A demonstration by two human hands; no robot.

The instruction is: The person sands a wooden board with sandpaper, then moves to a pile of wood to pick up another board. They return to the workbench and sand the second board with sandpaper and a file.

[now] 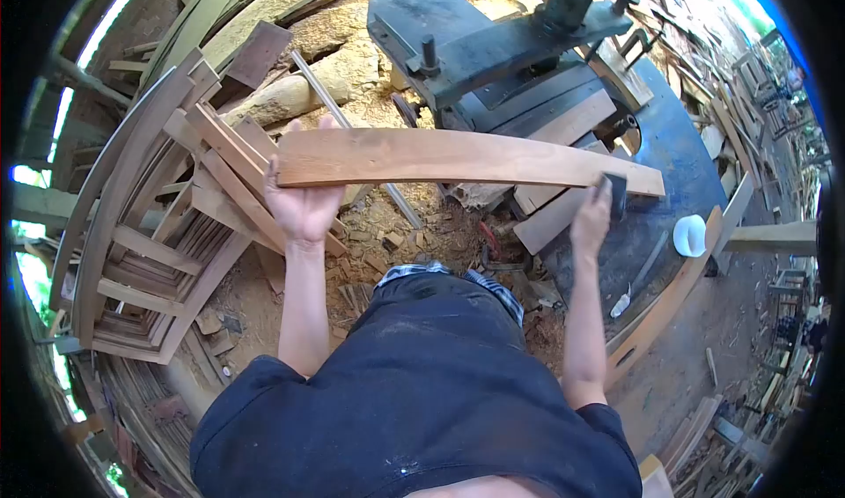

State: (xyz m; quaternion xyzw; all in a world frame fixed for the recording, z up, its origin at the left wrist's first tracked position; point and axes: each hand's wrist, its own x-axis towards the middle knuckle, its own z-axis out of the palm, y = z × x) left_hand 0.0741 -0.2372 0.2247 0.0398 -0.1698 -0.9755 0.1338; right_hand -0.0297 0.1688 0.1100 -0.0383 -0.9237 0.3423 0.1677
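A long, gently curved wooden board (440,154) spans the view in front of me, its right end narrower than its left. Under its left end is my left hand (306,206), palm up, with fingertips showing above the top edge. My right hand (591,223) grips a dark flat sanding block (618,196) against the board's lower edge near the narrow end. The board's right part overlaps a blue metal machine table (682,150) in this view.
A heavy machine arm (519,53) stands ahead. Curved wooden frames (163,234) are stacked on the left. At right lie a white roll (689,236), a small white bottle (620,304) and a slotted board (664,317). Sawdust and offcuts cover the ground (374,234).
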